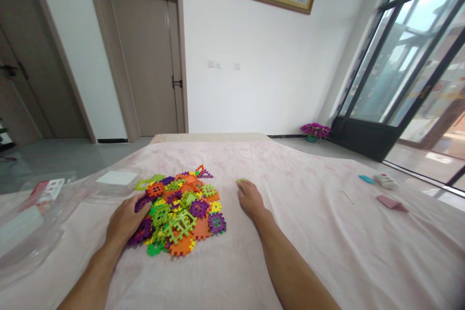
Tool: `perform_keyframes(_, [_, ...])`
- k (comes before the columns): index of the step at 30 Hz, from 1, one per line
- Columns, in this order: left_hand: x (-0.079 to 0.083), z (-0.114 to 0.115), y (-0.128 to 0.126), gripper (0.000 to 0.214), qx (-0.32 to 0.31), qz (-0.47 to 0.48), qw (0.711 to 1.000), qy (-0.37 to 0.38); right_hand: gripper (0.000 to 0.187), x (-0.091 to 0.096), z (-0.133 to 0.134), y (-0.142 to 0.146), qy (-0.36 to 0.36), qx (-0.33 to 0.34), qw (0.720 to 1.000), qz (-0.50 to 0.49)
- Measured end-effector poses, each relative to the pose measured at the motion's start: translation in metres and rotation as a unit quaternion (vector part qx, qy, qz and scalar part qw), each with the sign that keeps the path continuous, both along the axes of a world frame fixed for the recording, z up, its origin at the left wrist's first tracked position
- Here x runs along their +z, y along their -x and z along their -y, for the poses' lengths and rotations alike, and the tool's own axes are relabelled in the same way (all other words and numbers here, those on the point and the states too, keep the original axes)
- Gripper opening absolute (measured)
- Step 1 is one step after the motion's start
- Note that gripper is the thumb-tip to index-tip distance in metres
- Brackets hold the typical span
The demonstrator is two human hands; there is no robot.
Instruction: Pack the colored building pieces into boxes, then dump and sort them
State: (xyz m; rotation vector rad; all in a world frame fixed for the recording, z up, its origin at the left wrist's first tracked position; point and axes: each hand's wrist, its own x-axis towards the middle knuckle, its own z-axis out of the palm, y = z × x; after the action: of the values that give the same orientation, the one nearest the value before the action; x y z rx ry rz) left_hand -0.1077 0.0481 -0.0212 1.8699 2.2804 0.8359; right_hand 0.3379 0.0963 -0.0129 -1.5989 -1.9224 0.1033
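Note:
A heap of plastic interlocking building pieces (189,198) in orange, purple, green and yellow lies on the cloth, many with notched edges and square cut-outs. At the heap's left side, my left hand (127,218) has its fingers and thumb closed around a purple piece (141,203). Another purple piece lies just below that hand. To the right of the heap and apart from it, my right hand (250,197) is closed with its fingertips on a small light-green piece (240,180). Most of that piece is hidden under the fingers.
A pale pink cloth (232,271) covers the table, with wrinkles on the right. Clear plastic packaging (32,223) lies at the left. A blue item (366,179), a small white box (385,181) and a folded pink cloth (391,203) are at the far right.

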Motion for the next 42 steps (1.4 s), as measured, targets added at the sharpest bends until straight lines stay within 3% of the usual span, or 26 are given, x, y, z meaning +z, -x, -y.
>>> perform_keyframes(5, [0.001, 0.001, -0.002, 0.061, -0.011, 0.009, 1.0, -0.017, 0.042, 0.007, 0.004, 0.016, -0.032, 0.04, 0.999, 0.005])
perform_keyframes(11, [0.002, 0.002, -0.005, 0.06, -0.033, 0.025, 0.999, -0.028, 0.05, 0.012, 0.011, 0.068, -0.024, 0.195, 0.981, -0.011])
perform_keyframes(14, [0.001, 0.002, -0.007, 0.059, -0.039, 0.032, 0.998, -0.031, 0.055, 0.011, 0.01, 0.082, 0.005, 0.224, 0.975, -0.001])
perform_keyframes(18, [0.0, 0.001, -0.007, 0.057, -0.041, 0.031, 0.998, -0.037, 0.047, 0.014, 0.009, 0.084, 0.026, 0.234, 0.972, -0.004])
perform_keyframes(23, [-0.002, 0.0, -0.005, 0.057, -0.043, 0.025, 0.998, -0.028, 0.03, 0.016, 0.012, 0.081, 0.015, 0.17, 0.985, -0.01])
perform_keyframes(28, [-0.002, -0.001, -0.005, 0.058, -0.038, 0.028, 0.999, -0.023, 0.031, 0.01, 0.009, 0.078, -0.013, 0.088, 0.995, -0.052])
perform_keyframes(35, [0.001, 0.0, -0.007, 0.059, -0.035, 0.032, 0.999, -0.017, 0.032, 0.008, -0.006, 0.035, -0.096, -0.036, 0.982, -0.158])
perform_keyframes(39, [0.0, 0.0, -0.007, 0.06, -0.037, 0.032, 0.999, -0.015, 0.032, 0.011, -0.001, 0.011, -0.039, -0.116, 0.988, -0.098])
perform_keyframes(42, [-0.002, -0.002, -0.005, 0.061, -0.036, 0.031, 0.999, -0.015, 0.032, 0.017, 0.007, 0.008, -0.006, -0.169, 0.985, -0.016])
